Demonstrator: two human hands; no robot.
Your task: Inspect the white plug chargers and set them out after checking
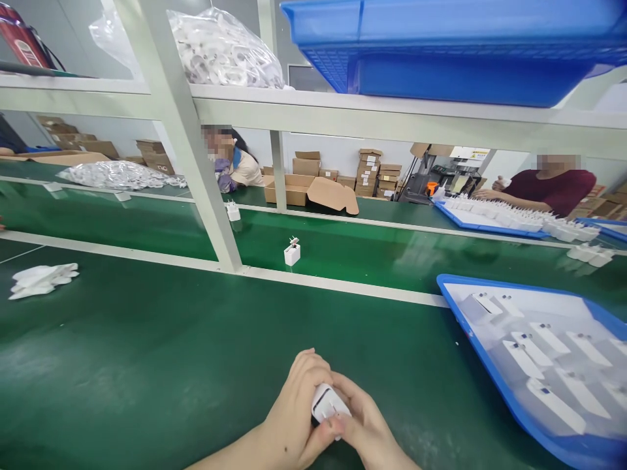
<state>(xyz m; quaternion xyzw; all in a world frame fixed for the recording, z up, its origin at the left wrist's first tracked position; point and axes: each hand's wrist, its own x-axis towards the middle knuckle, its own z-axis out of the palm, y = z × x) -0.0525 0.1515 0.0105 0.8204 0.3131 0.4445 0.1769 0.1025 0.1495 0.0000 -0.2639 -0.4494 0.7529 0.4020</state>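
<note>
A white plug-in charger [325,402] with two flat prongs sits between my two hands, low in the middle of the view. My left hand [298,408] wraps it from the left, fingers curled over its far side. From the right, my right hand [361,418] grips it, with the thumb pressed near the prongs. Part of the charger is hidden by the fingers. Right of my hands, a blue tray [470,336] lined with white holds several white charger pieces [556,405] in rows.
A green conveyor belt [343,251] runs beyond the pale rail, carrying another white charger [292,253]. White gloves [43,281] lie at left on the green table [147,365]. A post [196,143] and shelf [392,117] bear a blue crate [455,72]. Two co-workers sit across.
</note>
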